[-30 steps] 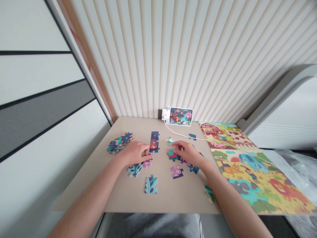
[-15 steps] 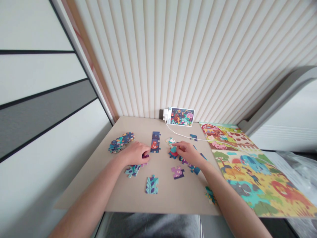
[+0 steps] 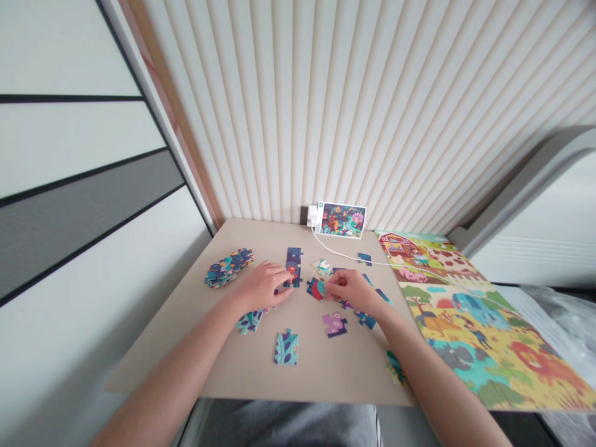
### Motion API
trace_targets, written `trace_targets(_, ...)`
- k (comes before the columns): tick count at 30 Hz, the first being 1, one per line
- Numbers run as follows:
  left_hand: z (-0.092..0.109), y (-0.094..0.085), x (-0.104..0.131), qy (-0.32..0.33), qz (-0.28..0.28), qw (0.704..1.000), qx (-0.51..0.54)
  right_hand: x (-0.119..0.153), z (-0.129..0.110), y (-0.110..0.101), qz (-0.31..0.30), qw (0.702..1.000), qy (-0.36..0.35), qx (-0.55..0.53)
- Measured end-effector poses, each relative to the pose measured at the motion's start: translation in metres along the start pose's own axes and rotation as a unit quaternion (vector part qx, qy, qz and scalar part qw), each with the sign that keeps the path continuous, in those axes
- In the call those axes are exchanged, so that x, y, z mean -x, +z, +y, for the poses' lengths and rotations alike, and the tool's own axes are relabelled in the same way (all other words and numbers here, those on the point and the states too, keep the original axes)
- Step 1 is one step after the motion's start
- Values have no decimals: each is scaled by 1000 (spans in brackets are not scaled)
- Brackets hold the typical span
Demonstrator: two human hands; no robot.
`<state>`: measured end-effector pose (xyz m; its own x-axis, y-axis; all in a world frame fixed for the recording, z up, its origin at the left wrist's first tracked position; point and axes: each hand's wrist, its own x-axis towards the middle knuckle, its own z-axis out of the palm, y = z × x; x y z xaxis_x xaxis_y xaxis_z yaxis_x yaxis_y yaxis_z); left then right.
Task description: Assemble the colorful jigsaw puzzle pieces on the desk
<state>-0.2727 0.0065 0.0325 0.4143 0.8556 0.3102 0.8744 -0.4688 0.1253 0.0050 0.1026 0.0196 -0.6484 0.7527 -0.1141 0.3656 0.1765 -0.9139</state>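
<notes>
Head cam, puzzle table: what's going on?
Person's right hand grips the edge of a red-and-teal piece. Left hand is at the lower end of an upright dark blue strip; whether it holds anything is unclear. Overlapping pieces lie to the left and loose ones nearer the person, like the pink-purple piece. A picture card stands at the back.

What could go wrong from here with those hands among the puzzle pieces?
The left hand reaches over the lower end of the upright two-piece strip, so it might nudge that strip askew. The green piece lies beside the right forearm near the table's front edge; a sweep of the arm could knock it off.
</notes>
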Motion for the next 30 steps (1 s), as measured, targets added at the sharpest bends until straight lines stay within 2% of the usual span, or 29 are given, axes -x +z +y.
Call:
trace_targets(7,2,7,0,21,3,999,25,7,-18,12,-27,996,12,-85)
trace_targets(12,1,14,2,16,6,999,34,8,-20,13,-58,989,18,-135)
trace_targets(22,7,15,0,31,0,998,60,8,-13,25,-108,985,22,-135)
trace_targets(30,9,22,-1,31,15,998,56,12,-24,27,-140,981,7,-132)
